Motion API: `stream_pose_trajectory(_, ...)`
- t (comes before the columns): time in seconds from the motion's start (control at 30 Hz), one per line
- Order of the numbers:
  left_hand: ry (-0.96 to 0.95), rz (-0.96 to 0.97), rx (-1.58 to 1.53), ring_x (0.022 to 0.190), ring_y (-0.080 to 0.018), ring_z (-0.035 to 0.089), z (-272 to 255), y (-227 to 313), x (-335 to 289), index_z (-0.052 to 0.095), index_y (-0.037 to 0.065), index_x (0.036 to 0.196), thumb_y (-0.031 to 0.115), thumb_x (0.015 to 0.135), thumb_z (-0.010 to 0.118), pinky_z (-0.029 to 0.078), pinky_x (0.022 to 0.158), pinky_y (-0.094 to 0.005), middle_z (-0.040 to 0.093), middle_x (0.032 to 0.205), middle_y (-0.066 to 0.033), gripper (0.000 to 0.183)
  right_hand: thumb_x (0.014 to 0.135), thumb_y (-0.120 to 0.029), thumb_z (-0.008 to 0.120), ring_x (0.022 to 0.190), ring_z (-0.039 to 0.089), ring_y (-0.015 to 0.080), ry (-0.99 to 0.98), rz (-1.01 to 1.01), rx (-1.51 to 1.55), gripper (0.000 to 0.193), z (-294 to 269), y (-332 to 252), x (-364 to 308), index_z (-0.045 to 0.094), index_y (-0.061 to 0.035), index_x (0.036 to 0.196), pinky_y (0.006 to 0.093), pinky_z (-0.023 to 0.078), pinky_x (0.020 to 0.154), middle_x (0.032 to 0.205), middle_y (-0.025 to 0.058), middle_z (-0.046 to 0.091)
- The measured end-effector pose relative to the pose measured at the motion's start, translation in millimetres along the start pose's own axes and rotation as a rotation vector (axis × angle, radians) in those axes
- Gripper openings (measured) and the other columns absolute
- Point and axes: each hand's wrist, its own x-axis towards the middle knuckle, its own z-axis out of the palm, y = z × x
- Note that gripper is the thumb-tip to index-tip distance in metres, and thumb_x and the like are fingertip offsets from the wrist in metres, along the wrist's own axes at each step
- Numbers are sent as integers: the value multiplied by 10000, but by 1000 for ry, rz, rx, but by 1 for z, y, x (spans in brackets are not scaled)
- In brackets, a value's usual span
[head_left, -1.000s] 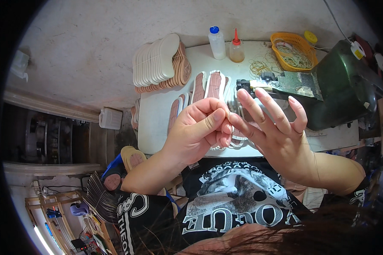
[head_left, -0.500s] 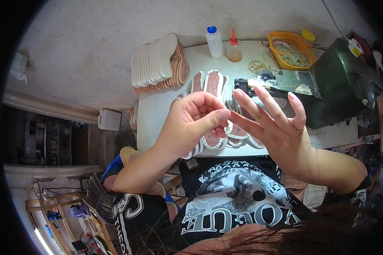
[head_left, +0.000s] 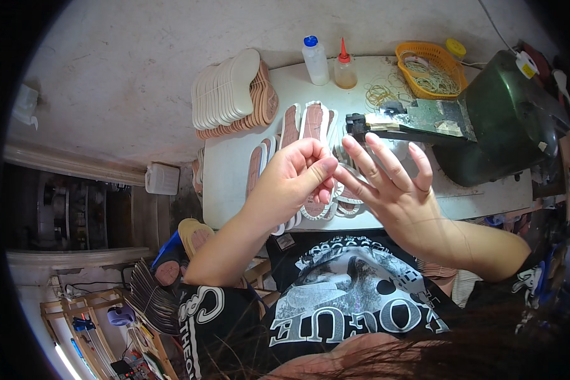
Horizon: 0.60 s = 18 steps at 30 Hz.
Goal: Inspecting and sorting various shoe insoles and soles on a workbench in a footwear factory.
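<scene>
My left hand (head_left: 299, 176) is closed in a pinch, its thumb tip against the curled index finger. Anything caught in that pinch is too small to make out. Touching it from the right is my right hand (head_left: 396, 196), with index finger stretched to the left thumb tip and the thumb hidden behind. Its other three fingers stand raised and spread. Below both hands, pinkish-brown insoles with pleated white edges (head_left: 315, 120) lie overlapping on the white table (head_left: 231, 168); the hands cover some of them.
Stacked cream insole shapes (head_left: 225, 88) stand at the back left. Behind are a blue-capped bottle (head_left: 316, 63), a red-tipped bottle (head_left: 345, 71) and a yellow basket (head_left: 434, 73) of rubber bands. A dark green machine (head_left: 510, 126) fills the right, its arm (head_left: 418, 120) reaching toward my hands.
Both hands keep their fingertips together. The right hand has shifted slightly left and its raised fingers have drawn a little closer. More insoles show left of my left hand.
</scene>
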Motion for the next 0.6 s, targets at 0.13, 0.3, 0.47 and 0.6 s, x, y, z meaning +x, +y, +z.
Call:
stream_pose_trajectory(0.13, -35, 11, -264, 586, -68, 549, -2, -13, -6, 523, 35, 898, 210, 938, 566, 458, 532, -178, 567, 708, -24, 185, 740, -163, 612, 1321, 317, 195, -4, 131, 563, 698, 2, -11, 3, 394, -256, 1396, 489, 148, 1040, 1479, 25, 316)
stream_pose_trajectory(0.3, -113, 112, -575, 587, -118, 578, 12, -34, -15, 526, 21, 915, 187, 938, 555, 490, 547, -208, 591, 721, -61, 170, 830, 14, 606, 1040, 566, 189, 334, 409, 1983, 330, 15, -23, 3, 599, -18, 1159, 311, 421, 921, 1132, 108, 614)
stream_pose_trajectory(0.47, -106, 202, -625, 582, -140, 593, 33, -47, -18, 536, -10, 959, 156, 943, 540, 505, 542, -227, 623, 763, -107, 167, 858, -63, 619, 844, 618, 161, 198, 881, 2844, 158, 15, -21, 4, 613, 5, 1001, 296, 494, 784, 896, 84, 647)
stream_pose_trajectory(0.6, -109, 264, -662, 600, -153, 608, 40, -47, -22, 566, -33, 1030, 142, 945, 533, 513, 539, -228, 649, 812, -147, 198, 895, -123, 571, 740, 619, 189, 69, 785, 3000, 161, 3, -16, 5, 618, 12, 967, 329, 509, 716, 841, 97, 639)
